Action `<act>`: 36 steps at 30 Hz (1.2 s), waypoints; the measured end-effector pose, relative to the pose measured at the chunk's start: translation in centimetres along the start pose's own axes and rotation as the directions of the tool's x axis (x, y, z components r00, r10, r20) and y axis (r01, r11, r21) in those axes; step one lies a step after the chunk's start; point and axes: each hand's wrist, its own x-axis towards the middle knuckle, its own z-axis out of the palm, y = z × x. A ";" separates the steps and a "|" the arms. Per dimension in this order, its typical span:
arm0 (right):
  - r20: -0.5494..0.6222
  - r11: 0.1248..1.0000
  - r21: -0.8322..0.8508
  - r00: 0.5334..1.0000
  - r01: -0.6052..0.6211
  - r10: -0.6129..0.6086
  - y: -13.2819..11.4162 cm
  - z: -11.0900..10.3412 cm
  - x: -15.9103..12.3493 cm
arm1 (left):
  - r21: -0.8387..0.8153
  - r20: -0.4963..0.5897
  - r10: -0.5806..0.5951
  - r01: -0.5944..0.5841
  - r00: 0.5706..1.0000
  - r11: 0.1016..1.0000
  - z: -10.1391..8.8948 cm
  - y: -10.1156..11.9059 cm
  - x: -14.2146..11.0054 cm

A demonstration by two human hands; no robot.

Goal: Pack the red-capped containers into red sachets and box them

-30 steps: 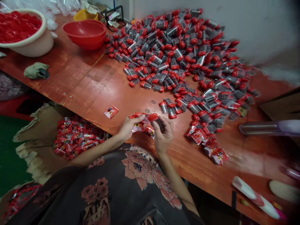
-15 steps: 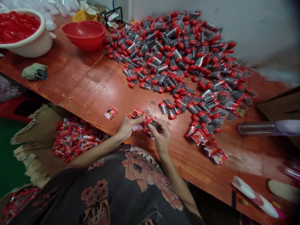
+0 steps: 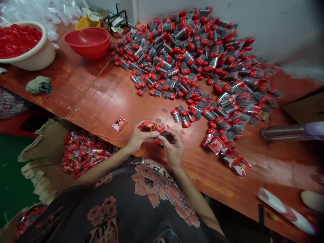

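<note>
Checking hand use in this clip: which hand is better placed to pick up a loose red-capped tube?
Right, probably: the right hand is closer to the nearest red-capped tube, while the left hand is cupped around the red foil packet.

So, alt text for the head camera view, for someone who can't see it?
A person's left hand and right hand work at a red packet above an orange-red table, beside a large heap of red-capped clear tubes. A cardboard box of red packets sits below the table edge.
</note>
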 end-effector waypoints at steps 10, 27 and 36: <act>-0.020 0.998 -0.017 0.998 0.066 -0.066 -0.1 -0.1 -0.2 | 0.080 0.035 0.028 -0.030 0.999 0.996 -0.4 -0.2 0.3; 0.152 0.941 0.189 0.955 -0.280 0.254 0.6 0.6 -0.9 | -0.033 -0.039 -0.002 0.001 0.999 0.999 0.1 -0.9 1.1; 0.126 0.967 0.156 0.975 -0.204 0.185 0.9 0.7 -1.2 | -0.092 -0.041 0.061 -0.065 0.997 0.994 -0.3 -1.3 1.4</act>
